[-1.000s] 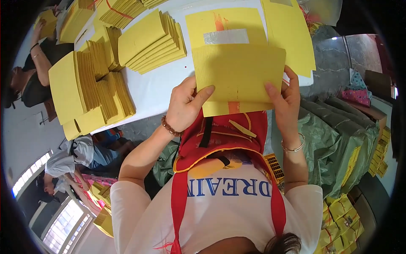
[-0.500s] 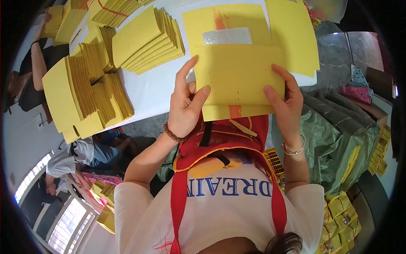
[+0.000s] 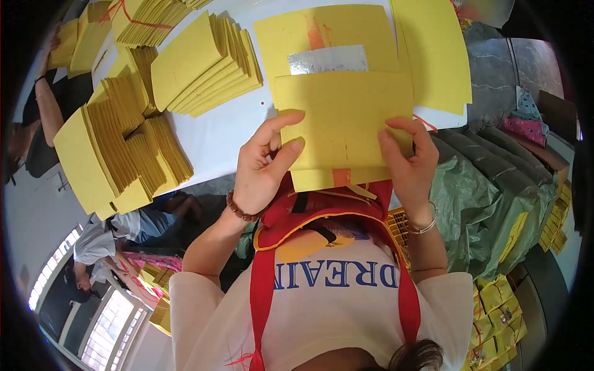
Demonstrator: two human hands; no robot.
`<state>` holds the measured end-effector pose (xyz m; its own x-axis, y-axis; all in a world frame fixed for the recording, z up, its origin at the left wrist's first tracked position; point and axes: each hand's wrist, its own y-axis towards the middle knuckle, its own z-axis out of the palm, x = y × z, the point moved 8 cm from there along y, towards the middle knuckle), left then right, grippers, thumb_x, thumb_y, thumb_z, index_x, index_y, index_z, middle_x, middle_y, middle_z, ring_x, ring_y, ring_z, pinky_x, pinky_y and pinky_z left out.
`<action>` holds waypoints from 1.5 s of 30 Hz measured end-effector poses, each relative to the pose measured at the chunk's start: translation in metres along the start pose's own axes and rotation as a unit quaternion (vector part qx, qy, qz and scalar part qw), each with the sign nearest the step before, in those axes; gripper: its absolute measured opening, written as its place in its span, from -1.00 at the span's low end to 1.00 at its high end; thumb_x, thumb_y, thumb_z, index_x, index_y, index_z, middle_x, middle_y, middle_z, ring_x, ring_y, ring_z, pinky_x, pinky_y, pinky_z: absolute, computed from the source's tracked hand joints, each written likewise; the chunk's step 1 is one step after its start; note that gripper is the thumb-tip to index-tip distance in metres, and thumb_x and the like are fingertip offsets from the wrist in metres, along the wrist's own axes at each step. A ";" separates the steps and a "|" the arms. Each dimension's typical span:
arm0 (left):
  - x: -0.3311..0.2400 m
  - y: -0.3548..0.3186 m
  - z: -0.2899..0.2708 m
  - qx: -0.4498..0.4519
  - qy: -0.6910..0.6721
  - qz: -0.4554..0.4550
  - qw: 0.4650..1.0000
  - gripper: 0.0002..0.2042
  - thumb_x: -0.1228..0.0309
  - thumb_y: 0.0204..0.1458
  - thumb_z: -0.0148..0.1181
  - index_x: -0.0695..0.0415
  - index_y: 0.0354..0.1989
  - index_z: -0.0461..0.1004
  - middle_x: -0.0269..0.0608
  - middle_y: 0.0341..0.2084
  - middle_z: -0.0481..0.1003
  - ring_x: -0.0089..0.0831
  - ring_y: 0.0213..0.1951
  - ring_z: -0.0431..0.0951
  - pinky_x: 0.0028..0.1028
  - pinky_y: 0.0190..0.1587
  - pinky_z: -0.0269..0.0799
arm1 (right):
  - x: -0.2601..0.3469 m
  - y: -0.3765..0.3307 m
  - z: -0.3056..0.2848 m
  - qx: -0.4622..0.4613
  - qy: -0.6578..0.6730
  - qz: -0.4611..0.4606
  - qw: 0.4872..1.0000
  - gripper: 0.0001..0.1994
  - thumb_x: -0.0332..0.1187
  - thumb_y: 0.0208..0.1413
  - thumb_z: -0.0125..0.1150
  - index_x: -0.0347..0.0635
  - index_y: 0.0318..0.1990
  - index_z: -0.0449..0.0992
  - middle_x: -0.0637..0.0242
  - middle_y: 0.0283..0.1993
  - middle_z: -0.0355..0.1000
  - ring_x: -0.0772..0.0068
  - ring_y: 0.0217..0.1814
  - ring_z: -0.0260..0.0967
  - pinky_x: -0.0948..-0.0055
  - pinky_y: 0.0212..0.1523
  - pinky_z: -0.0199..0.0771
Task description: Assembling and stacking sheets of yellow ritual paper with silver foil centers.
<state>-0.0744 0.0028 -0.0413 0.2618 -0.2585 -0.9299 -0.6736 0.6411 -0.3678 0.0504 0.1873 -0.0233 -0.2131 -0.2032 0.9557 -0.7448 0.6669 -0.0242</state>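
Observation:
In front of me is a folded yellow paper sheet (image 3: 346, 127) with an orange-red patch on its near flap. My left hand (image 3: 260, 164) pinches its left edge, index finger on top and thumb lower down. At the opposite edge, my right hand (image 3: 413, 154) grips with thumb on the face and index finger curled at the side. Fingers behind the paper are hidden. Just beyond lies a larger yellow sheet (image 3: 352, 28) with a smeared orange mark and a shiny whitish strip (image 3: 328, 60), partly covered by the folded one.
Stacks of folded yellow paper (image 3: 207, 71) stand on the white table (image 3: 213, 145), with more stacks (image 3: 117, 139) at left. Flat yellow sheets (image 3: 433, 55) lie at right. Green plastic-covered bundles (image 3: 476, 204) stand at my right. Another person's arm (image 3: 49, 108) reaches in at far left.
Both hands and the folded sheet have come slightly nearer to me. My left index finger has slid down from the upper corner, and my right index finger sits lower along the edge.

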 end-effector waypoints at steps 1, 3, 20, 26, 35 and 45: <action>0.001 0.000 -0.001 0.006 -0.014 -0.008 1.000 -0.70 0.53 0.06 0.11 0.15 0.00 0.41 -0.55 -0.71 0.02 -0.74 -0.61 -0.01 -0.67 -0.55 -0.09 | 0.000 -0.001 -0.001 -0.004 -0.020 -0.002 1.000 -0.84 -0.57 -0.04 0.21 -0.25 -0.26 0.46 0.32 -0.42 0.36 0.57 -0.43 0.30 0.62 -0.42 0.27; -0.018 0.004 -0.008 0.028 0.096 -0.012 0.995 -0.72 0.53 0.05 0.12 0.15 -0.02 0.42 -0.50 -0.72 0.07 -0.75 -0.60 0.03 -0.68 -0.54 -0.05 | -0.003 -0.002 0.000 -0.009 -0.039 0.001 0.999 -0.85 -0.59 -0.06 0.20 -0.23 -0.29 0.46 0.31 -0.46 0.33 0.53 -0.46 0.29 0.61 -0.46 0.25; -0.042 0.030 0.093 0.143 0.567 0.292 0.757 -0.34 -0.04 -0.16 0.16 -0.10 0.19 0.28 -0.04 0.25 0.09 -0.06 0.25 0.04 -0.05 0.25 -0.24 | 0.006 0.002 0.001 -0.015 -0.099 -0.055 0.993 -0.81 -0.58 -0.18 0.28 -0.13 -0.37 0.47 0.25 -0.51 0.30 0.26 -0.53 0.27 0.40 -0.57 0.22; -0.040 0.032 0.095 0.152 0.589 0.276 0.744 -0.36 -0.07 -0.15 0.12 -0.14 0.17 0.30 -0.04 0.25 0.09 -0.04 0.24 0.05 -0.04 0.25 -0.26 | 0.004 0.001 0.001 -0.004 -0.100 -0.069 0.993 -0.78 -0.59 -0.21 0.29 -0.12 -0.36 0.47 0.28 -0.52 0.29 0.29 -0.53 0.24 0.42 -0.58 0.18; -0.042 0.034 0.095 0.149 0.605 0.284 0.729 -0.44 -0.14 -0.07 -0.01 -0.15 0.09 0.41 0.00 0.18 0.19 -0.01 0.21 0.12 -0.07 0.23 -0.22 | 0.002 0.002 0.002 0.024 -0.102 -0.096 0.990 -0.70 -0.58 -0.34 0.30 -0.08 -0.34 0.49 0.36 -0.54 0.26 0.36 -0.59 0.17 0.41 -0.60 0.09; -0.039 0.030 0.095 0.121 0.627 0.307 0.706 -0.51 -0.21 0.04 -0.19 -0.33 0.03 0.44 -0.12 0.17 0.22 -0.06 0.18 0.16 -0.05 0.20 -0.14 | -0.001 0.005 0.003 0.062 -0.085 -0.086 0.991 -0.70 -0.54 -0.31 0.30 -0.05 -0.31 0.49 0.38 -0.50 0.31 0.37 -0.62 0.17 0.40 -0.60 0.07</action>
<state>-0.0393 0.1008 -0.0169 -0.9478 -0.2168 -0.2339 -0.2163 0.9759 -0.0284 0.0450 0.1891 -0.0250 -0.1721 -0.4315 0.8856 -0.8492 0.5205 0.0885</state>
